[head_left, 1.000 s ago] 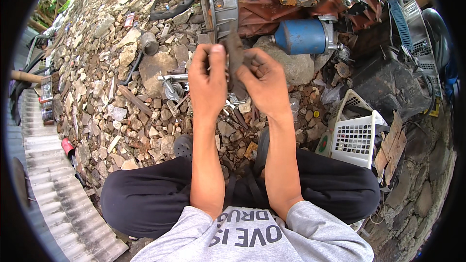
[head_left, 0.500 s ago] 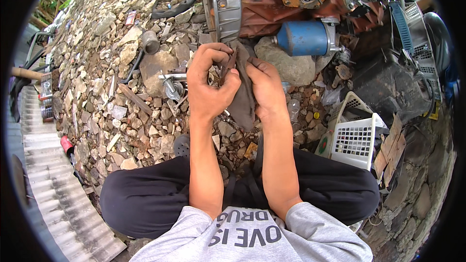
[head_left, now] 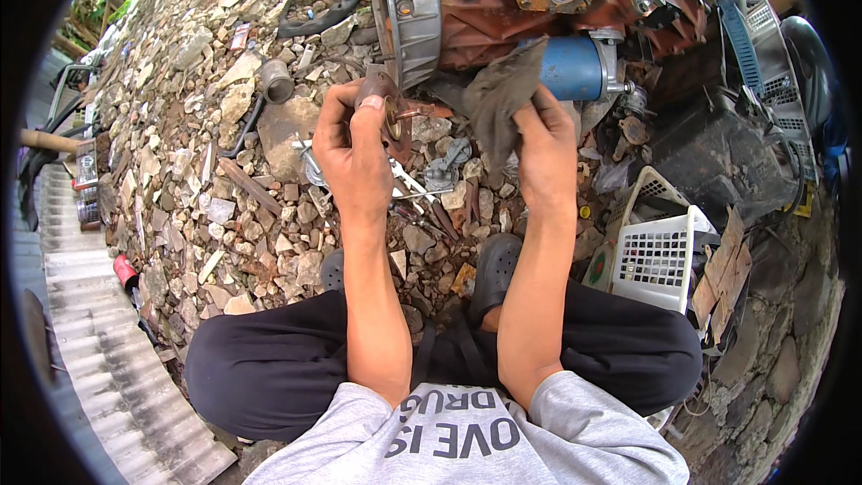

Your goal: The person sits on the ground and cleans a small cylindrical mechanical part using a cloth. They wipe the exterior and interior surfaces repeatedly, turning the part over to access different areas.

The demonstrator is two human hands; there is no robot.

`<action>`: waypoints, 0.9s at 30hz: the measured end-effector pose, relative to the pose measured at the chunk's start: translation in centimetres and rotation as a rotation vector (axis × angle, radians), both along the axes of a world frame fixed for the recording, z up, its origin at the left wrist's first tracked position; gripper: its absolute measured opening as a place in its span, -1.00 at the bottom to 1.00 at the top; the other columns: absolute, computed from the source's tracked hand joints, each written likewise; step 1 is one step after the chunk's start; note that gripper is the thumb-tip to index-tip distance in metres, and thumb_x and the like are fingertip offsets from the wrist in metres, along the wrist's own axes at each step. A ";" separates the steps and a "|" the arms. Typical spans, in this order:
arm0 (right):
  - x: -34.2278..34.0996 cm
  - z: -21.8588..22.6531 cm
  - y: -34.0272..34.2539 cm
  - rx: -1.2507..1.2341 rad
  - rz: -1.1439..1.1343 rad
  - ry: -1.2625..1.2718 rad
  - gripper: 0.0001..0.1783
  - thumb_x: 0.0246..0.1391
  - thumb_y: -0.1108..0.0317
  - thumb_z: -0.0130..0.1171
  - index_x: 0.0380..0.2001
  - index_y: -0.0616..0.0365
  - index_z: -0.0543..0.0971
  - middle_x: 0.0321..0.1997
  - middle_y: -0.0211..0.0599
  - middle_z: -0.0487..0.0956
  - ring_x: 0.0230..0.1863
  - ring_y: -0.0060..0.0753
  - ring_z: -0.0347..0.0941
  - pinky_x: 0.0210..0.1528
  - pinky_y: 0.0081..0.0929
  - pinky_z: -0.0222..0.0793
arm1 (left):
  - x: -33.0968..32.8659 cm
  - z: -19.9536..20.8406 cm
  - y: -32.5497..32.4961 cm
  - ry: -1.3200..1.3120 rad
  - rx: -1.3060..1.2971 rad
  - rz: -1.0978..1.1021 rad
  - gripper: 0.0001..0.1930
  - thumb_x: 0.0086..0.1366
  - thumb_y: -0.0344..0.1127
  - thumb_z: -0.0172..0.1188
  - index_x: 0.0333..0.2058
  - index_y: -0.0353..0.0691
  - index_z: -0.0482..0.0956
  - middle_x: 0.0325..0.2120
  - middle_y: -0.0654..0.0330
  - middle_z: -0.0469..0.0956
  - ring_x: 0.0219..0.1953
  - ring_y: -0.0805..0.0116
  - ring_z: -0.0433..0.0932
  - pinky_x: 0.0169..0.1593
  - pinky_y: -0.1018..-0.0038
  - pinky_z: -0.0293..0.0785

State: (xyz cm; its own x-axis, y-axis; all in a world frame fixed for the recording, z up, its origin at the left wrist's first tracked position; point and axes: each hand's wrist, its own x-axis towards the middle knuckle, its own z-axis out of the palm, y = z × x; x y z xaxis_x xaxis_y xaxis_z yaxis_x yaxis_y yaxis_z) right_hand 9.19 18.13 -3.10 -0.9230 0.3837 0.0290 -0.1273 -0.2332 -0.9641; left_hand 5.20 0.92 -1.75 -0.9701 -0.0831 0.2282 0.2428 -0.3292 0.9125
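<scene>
Pinched between the thumb and fingers of my left hand [head_left: 357, 157] is a flat rusty brown metal plate [head_left: 398, 136] with a round opening. My right hand [head_left: 548, 151] grips a dark grey rag [head_left: 498, 101], which hangs to the left of its fingers. Plate and rag are apart, both raised above the stony ground in front of the engine. Past the rag shows a blue cylindrical filter [head_left: 575, 70], partly covered by it. Below and between my hands, several metal tools and small grey parts [head_left: 449, 166] lie on the stones.
A red-brown engine [head_left: 485, 4] with a grey ribbed housing [head_left: 417, 22] stands ahead. On the right are a white plastic basket [head_left: 660, 256] and a dark boxy object [head_left: 718, 157]. Corrugated sheeting [head_left: 108, 332] runs along the left, near a wooden handle [head_left: 47, 139]. Loose stones [head_left: 260, 242] cover the ground.
My hands have moved apart. The rag, earlier against the plate between both hands, is now off to the right in my right hand. The plate has come into clearer sight at the left.
</scene>
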 end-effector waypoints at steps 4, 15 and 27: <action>0.1 0.6 -2.6 0.071 0.126 0.070 -0.72 0.19 0.48 0.05 -0.05 0.35 0.51 -0.19 -0.30 0.60 -0.21 -0.64 0.48 -0.17 -0.65 0.39 | -0.2 -0.4 0.0 -0.061 -0.071 0.025 -0.88 0.31 -0.39 0.08 -0.43 -0.23 0.43 -0.53 0.37 0.46 -0.51 0.71 0.30 -0.45 0.70 0.25; -1.1 -0.6 -5.4 -0.146 0.022 -0.055 -0.84 0.22 0.46 0.01 -0.27 0.35 0.52 -0.41 -0.41 0.56 -0.39 -0.70 0.42 -0.35 -0.66 0.34 | -0.8 -2.0 0.2 0.493 -0.382 0.097 -0.92 0.08 -0.53 0.15 -0.47 -0.29 0.41 -0.23 0.08 0.53 -0.24 0.31 0.48 -0.12 0.46 0.40; -0.8 -0.3 -2.4 -0.158 -0.042 0.010 -0.63 0.20 0.47 0.05 0.07 0.35 0.40 -0.05 -0.17 0.57 -0.05 -0.34 0.54 0.03 -0.39 0.45 | -0.2 -0.6 0.0 0.360 -0.093 0.059 -0.91 0.26 -0.42 0.14 -0.38 -0.28 0.44 -0.09 0.08 0.44 -0.43 0.64 0.41 -0.41 0.64 0.35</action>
